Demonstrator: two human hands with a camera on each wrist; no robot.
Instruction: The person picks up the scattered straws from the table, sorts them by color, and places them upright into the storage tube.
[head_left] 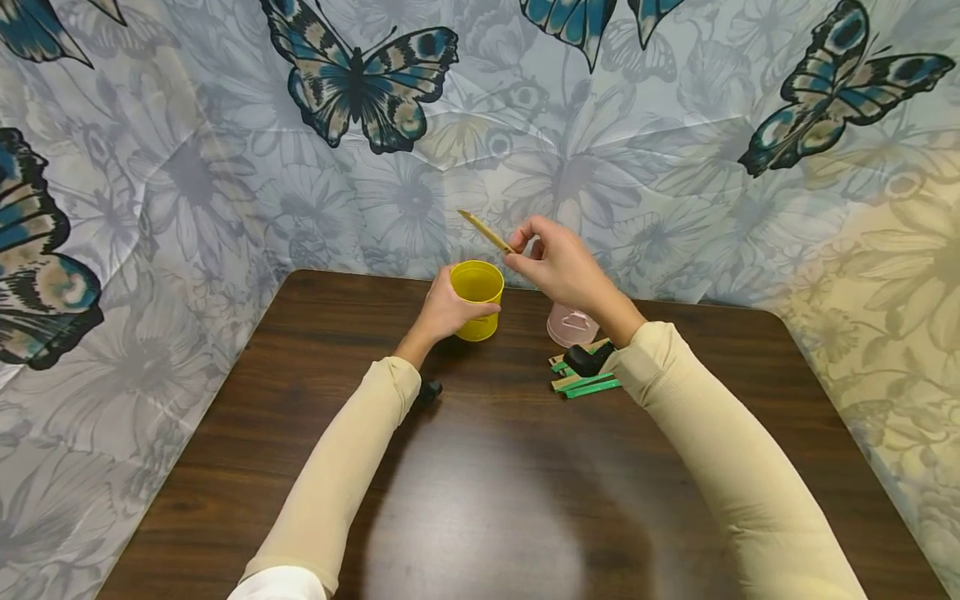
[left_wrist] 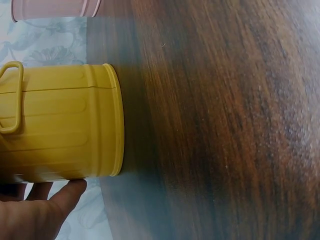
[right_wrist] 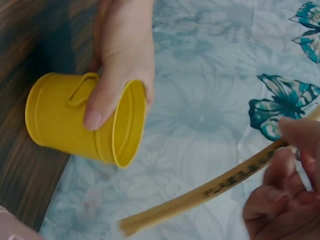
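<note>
Right hand [head_left: 555, 260]: thumb and fingertips pinch one end of a slim, flat-sided tan stick [head_left: 486, 232], paper-like in surface. Free end points left and away, in the air near the bucket's mouth, not touching it.

Left hand [head_left: 442, 312]: curled round a yellow, cylindrical, metal-looking bucket [head_left: 480, 323], thumb pressed on the outer wall just below the rim. Bucket is over the far part of the dark brown wood-grain table [head_left: 480, 467], mouth up; base contact with the top cannot be confirmed.

Nearer the right forearm: loose group of tan-and-green sticks [head_left: 592, 388] on the table; just beyond, a pale pink bucket-like container [head_left: 567, 326], partly hidden by the arm.

Step in hand (judgement): single stick held up beside the steadied bucket. Next move, if it goes into the bucket, calls for tipping the free end down over the rim, left hold kept firm.

Views: right wrist alone shows dark printed lettering on the stick and the left thumb against a wire loop handle [right_wrist: 82, 90]. Left wrist shows the bucket's lower rim but no stick; only head shows the loose group.
</note>
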